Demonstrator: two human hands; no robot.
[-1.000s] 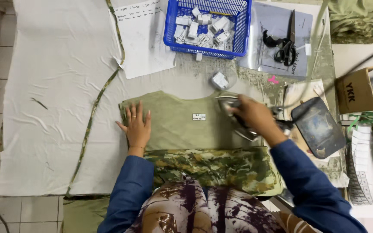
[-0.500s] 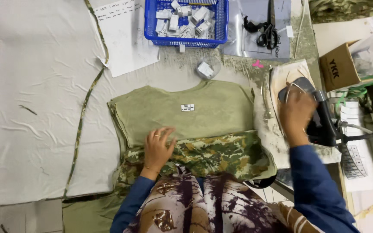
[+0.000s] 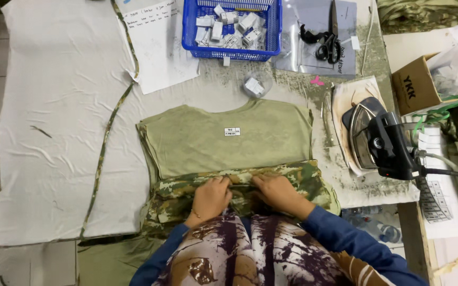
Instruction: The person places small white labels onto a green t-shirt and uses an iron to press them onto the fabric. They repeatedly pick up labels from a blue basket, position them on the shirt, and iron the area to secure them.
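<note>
The scene is brightly and evenly lit from overhead, with soft, diffuse light and no hard-edged shadows. The white table cover [image 3: 54, 132] on the left reads almost washed out, its wrinkles showing only as faint grey lines. A weak shadow sits under the near edge of the olive garment panel [image 3: 229, 140] and beside the iron [image 3: 380, 140] at the right. The clear plastic sheet [image 3: 314, 45] at the far side carries a dull sheen, and the iron's black body shows small highlights. Focus is sharp across the middle; the person's patterned clothing at the near edge is slightly soft. The wide lens bends straight lines mildly toward the corners.
</note>
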